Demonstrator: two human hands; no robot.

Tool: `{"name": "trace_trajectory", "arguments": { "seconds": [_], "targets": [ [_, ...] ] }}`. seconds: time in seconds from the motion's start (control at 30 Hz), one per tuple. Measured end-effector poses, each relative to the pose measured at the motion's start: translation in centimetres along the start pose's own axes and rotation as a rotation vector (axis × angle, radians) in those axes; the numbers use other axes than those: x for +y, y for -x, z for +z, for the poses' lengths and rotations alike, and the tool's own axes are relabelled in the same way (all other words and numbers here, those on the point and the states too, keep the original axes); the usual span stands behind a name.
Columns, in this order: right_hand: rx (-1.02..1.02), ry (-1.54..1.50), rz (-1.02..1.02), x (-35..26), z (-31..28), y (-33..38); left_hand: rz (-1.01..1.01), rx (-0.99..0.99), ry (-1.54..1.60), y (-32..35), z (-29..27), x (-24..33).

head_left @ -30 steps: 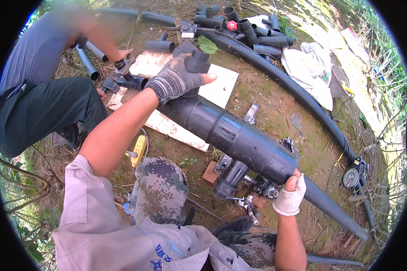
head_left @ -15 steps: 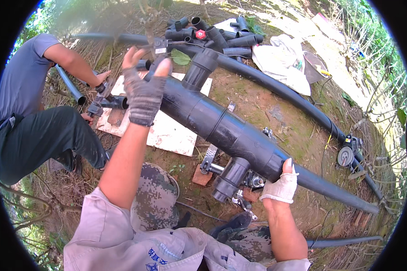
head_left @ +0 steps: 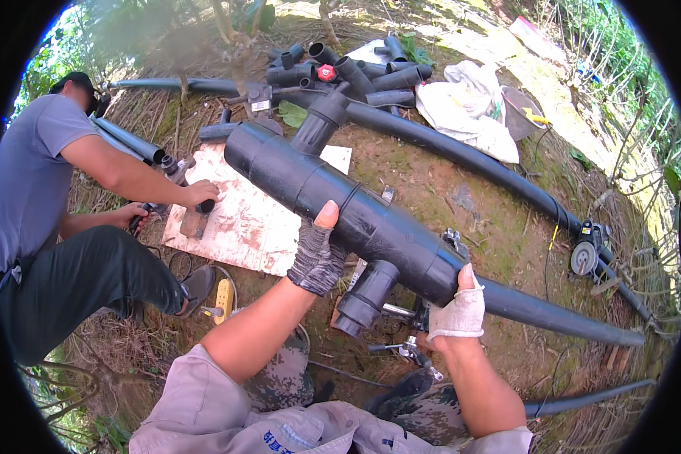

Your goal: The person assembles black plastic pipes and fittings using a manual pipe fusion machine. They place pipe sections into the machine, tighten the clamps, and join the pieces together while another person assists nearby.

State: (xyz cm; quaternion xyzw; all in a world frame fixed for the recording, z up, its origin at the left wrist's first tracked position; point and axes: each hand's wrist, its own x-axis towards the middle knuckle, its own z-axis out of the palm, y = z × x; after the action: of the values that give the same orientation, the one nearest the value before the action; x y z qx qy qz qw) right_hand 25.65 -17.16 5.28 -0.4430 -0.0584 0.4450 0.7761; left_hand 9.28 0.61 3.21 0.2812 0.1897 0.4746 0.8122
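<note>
A thick black plastic pipe assembly slants across the middle, with one branch stub pointing away and another pointing toward me. My left hand, in a grey striped fingerless glove, grips it from beneath near the middle, thumb on top and fingers hidden behind. Nearer its right end, my right hand, in a white fingerless glove, holds the underside with the thumb up. A thinner black pipe runs on to the right from there. Under the near stub, a metal clamp-like tool with handles is partly hidden.
At left another person crouches, both hands at a tool beside a stained white board. Several black pipe fittings lie piled at the back. A long black pipe crosses behind. An angle grinder rests at right; a yellow power strip lies at left.
My left hand has come down from the raised, open position at the far end and taken hold of the pipe's middle. The other person's hand has moved right, over the board.
</note>
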Motion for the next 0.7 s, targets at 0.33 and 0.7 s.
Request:
{"name": "trace_trajectory", "arguments": {
  "seconds": [0.33,0.7],
  "targets": [
    [-0.177,0.357,-0.044,1.9,-2.2,-2.3,-0.089,0.031,0.084,-2.5,-2.6,1.2],
    [-0.181,0.43,-0.154,1.0,-1.9,-0.8,-0.098,-0.031,0.107,-2.0,-1.5,1.6]
  ]
}}
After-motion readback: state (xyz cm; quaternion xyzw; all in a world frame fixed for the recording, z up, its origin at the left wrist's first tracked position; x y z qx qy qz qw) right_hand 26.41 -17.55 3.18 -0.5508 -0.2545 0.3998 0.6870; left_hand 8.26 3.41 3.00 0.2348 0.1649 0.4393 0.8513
